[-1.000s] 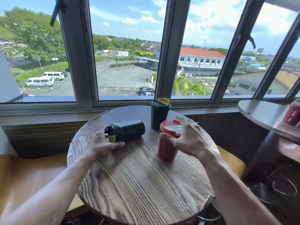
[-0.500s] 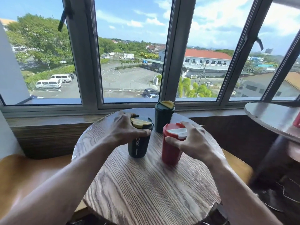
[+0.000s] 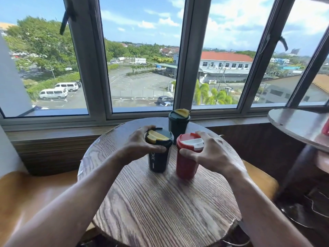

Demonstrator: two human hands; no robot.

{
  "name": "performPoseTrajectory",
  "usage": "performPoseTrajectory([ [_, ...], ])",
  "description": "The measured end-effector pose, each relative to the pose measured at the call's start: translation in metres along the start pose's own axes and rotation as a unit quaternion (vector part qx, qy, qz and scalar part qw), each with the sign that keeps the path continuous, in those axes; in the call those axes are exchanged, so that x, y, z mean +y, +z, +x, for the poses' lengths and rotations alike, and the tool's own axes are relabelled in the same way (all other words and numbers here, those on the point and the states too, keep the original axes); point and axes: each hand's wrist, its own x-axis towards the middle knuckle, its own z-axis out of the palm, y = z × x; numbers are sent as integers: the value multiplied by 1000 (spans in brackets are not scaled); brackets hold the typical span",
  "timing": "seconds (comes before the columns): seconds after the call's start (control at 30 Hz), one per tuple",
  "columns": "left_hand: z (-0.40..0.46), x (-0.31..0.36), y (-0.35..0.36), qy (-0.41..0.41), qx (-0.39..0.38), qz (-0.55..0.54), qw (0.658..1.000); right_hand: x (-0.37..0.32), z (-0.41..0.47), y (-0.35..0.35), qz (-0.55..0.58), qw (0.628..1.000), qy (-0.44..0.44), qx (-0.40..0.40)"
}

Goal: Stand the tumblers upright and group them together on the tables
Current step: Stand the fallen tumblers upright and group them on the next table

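On the round wooden table (image 3: 160, 207) by the window, my left hand (image 3: 140, 147) grips the upright dark tumbler (image 3: 159, 152) at its lid, my right hand (image 3: 210, 154) curls round the red tumbler (image 3: 187, 164) just beside it, a third green tumbler (image 3: 179, 122) standing behind.

Hidden, cropped or illegible:

- Lettering on dark tumbler (image 3: 159, 154): only "OKK" readable; start covered by left hand (image 3: 140, 148).
- Red tumbler (image 3: 187, 157): right side of body and lid rim covered by right hand (image 3: 211, 154).
- Rear green tumbler (image 3: 179, 121), at 12 o'clock on round table (image 3: 160, 207): base hidden behind the two nearer tumblers.
- Round table: near edge at 6 o'clock cut by bottom border; pedestal unseen.
- Second table (image 3: 299, 125), at 3 o'clock: cropped by right border.
- Red object (image 3: 326, 129) on it: mostly out of frame, kind undeterminable.
- Both forearms: cut at bottom edge.
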Motion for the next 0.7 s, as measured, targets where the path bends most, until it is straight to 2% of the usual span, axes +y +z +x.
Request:
performPoseTrajectory([
  [0.2,3,-3,3,-6,-12,-53,999,1,3,-4,7,1000,-17,2],
  [0.57,3,-2,-1,4,-59,-60,996,2,5,-1,1,1000,-18,-5],
  [0.7,1,1,-2,11,-55,-38,998,3,4,-1,1,1000,-29,-3],
])
